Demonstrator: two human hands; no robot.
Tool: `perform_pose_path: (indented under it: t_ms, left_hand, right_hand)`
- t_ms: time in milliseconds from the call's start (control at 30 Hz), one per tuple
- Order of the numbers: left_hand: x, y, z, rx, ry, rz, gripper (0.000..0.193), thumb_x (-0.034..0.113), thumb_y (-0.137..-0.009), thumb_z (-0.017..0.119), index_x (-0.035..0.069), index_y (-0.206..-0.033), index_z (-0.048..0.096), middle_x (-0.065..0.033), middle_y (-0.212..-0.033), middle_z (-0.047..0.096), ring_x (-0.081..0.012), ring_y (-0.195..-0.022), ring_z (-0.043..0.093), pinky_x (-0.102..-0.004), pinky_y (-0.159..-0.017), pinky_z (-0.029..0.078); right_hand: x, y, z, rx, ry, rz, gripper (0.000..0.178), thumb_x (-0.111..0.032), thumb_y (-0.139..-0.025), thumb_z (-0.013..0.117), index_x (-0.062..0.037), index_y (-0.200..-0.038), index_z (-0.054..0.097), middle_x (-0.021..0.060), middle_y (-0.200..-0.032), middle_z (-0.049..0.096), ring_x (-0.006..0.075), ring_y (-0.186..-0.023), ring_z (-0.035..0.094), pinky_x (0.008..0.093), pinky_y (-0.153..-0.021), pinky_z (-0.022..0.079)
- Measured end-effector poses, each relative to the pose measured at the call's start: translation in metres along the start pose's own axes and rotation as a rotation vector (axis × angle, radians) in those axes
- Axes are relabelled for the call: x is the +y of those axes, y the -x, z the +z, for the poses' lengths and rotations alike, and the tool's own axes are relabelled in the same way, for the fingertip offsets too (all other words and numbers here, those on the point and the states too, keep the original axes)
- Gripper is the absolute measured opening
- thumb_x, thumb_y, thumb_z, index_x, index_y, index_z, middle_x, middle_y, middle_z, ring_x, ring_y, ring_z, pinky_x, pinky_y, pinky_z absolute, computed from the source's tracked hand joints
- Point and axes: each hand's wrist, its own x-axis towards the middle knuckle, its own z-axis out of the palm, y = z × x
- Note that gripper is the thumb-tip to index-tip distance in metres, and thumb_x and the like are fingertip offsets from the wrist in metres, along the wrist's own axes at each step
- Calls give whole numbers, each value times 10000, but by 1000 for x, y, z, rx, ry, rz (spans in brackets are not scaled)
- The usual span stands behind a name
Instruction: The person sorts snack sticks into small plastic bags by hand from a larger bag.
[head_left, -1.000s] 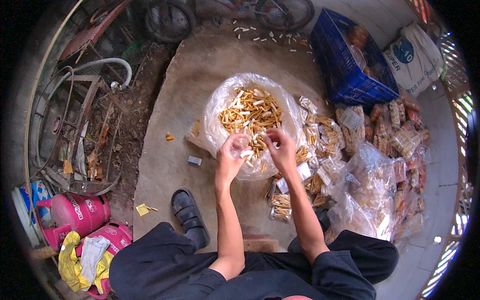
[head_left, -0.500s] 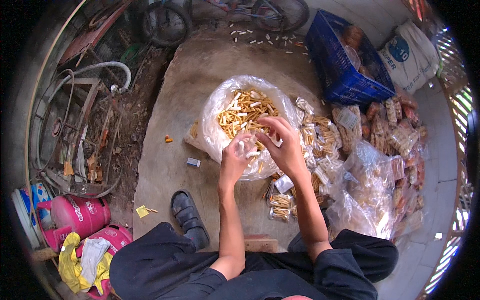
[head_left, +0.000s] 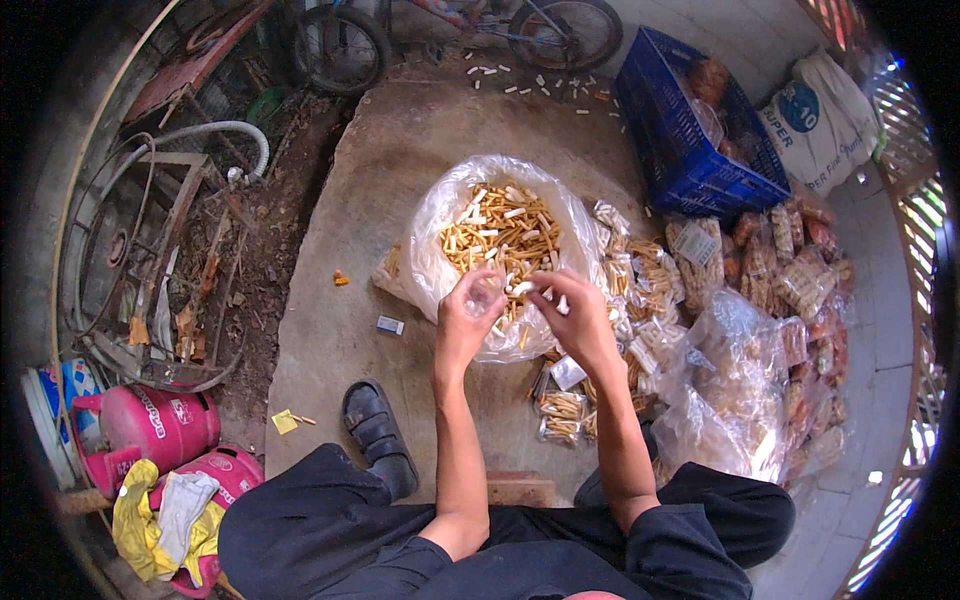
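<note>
A large clear plastic bag (head_left: pixel 425 210) stands open before me, filled with short golden-brown and white snack sticks (head_left: pixel 505 235). Over its near edge, my left hand (head_left: pixel 466 315) is curled round a small clear plastic bag (head_left: pixel 482 296). My right hand (head_left: pixel 580 322) is beside it, fingers bent together on white snack sticks; one white piece (head_left: pixel 523 288) shows at its fingertips, towards the small bag. Small filled packets (head_left: pixel 655 270) of brown and white sticks lie piled to the right of the large bag.
A blue crate (head_left: pixel 690 150) and a white sack (head_left: pixel 825 120) stand at the far right, above more packets and a big clear bag (head_left: pixel 735 370). Pink gas cylinders (head_left: pixel 160 425) are on the left. A bicycle (head_left: pixel 565 35) stands at the back, near scattered white pieces.
My right hand has come down and nearer to me, and a white piece now shows at its fingertips. The left hand has shifted slightly, still round the small bag.
</note>
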Motion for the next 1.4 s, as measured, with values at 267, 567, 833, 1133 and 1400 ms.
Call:
perform_pose_path:
  t_ms: [267,567,833,1133,1400]
  left_hand:
    - [10,1,0,-42,-161,-71,354,85,-726,685,65,-1063,578,-77,-784,624,-162,-701,592,-307,-655,477]
    - [-15,3,-10,58,109,-51,329,48,-748,665,32,-1061,563,-49,-852,604,-116,-735,559,-264,-691,464]
    - [-3,5,-12,61,49,-65,307,73,-760,670,28,-1044,562,-52,-833,604,-120,-724,557,-269,-677,466]
    - [-5,5,-3,30,44,-57,325,87,-746,688,44,-1043,564,-67,-826,609,-133,-745,585,-287,-670,477]
    - [2,1,0,31,18,12,359,80,-731,684,46,-1070,569,-104,-890,635,-168,-750,608,-294,-695,486]
  right_hand:
    - [-24,-23,0,93,314,-351,258,-82,-724,669,-62,-979,632,105,-833,604,273,-809,567,362,-695,461]
    - [49,-3,54,-5,143,-31,263,-130,-722,682,-36,-963,630,126,-824,619,281,-788,591,379,-707,461]
    - [85,15,109,-151,779,8,286,-316,-616,710,-87,-780,659,86,-803,637,248,-924,548,461,-818,346]
    - [93,9,102,-67,560,101,154,-216,-684,657,-74,-742,654,126,-710,626,260,-806,575,385,-774,388]
    - [-15,-16,-5,292,-53,21,165,-135,-765,691,-27,-885,657,70,-804,653,173,-714,550,272,-636,418]
